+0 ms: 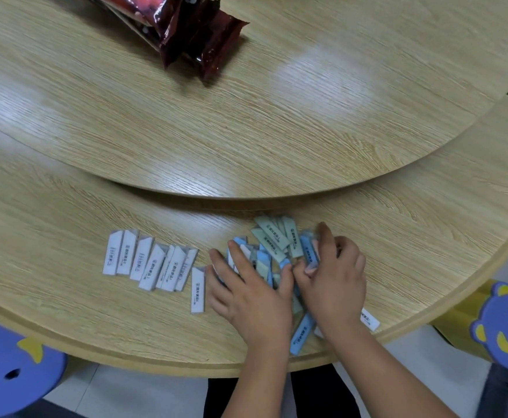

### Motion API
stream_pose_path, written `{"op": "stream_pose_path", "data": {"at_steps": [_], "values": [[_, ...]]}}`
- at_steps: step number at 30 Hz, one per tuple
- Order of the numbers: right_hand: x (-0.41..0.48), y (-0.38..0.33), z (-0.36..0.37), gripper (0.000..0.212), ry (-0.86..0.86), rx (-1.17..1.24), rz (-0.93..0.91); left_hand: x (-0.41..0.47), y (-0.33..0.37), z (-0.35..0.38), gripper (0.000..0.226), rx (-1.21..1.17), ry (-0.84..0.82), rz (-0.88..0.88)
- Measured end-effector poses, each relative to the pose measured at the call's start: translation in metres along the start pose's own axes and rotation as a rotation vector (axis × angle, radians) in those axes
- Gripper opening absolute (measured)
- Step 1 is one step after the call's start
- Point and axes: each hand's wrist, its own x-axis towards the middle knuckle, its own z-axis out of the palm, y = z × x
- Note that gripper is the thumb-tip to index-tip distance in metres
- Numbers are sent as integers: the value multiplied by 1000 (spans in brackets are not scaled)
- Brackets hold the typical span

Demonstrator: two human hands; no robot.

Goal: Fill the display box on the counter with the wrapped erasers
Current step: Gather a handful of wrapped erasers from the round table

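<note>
Erasers: a mixed pile of erasers, green and blue in their wrappers, lies close to the near edge of the table, a bit right of the middle.
White row: a row of white erasers lies side by side, left of the pile and a little apart from it.
Lone eraser: one white eraser lies alone between the row and the pile, just beside the left hand.
Left hand: the left hand lies flat on the left side of the pile, fingers straight and spread apart.
Right hand: the right hand sits on the right side of the pile with most fingers bent and one pointing out. It is blurry, so I cannot tell if it grips an eraser.
Both hands: they touch each other over the pile.
Round board: a big round board sits on the table past the pile.
Red bags: shiny red bags lie at the far edge of the round board.
Stools: a blue stool stands under the near left edge of the table, and another stool stands at the right edge.
</note>
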Motion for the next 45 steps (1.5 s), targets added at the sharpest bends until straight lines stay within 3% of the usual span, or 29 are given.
{"op": "stream_pose_path", "data": {"at_steps": [12, 18, 22, 33, 45], "values": [[13, -1, -5, 65, -106, 8, -128, -2, 17, -4, 100, -47, -17, -59], [11, -4, -9, 59, -166, 162, -56, 0, 21, -9, 100, -297, -15, -167], [8, -8, -12, 43, -195, 314, 5, 0, 20, -16, 90, -439, -51, -170], [15, -9, -19, 26, -400, 651, 162, 20, 21, -38, 37, -681, -303, -171], [2, -8, -22, 36, -501, 960, 198, 24, -2, -40, 36, -975, -568, -223]]}}
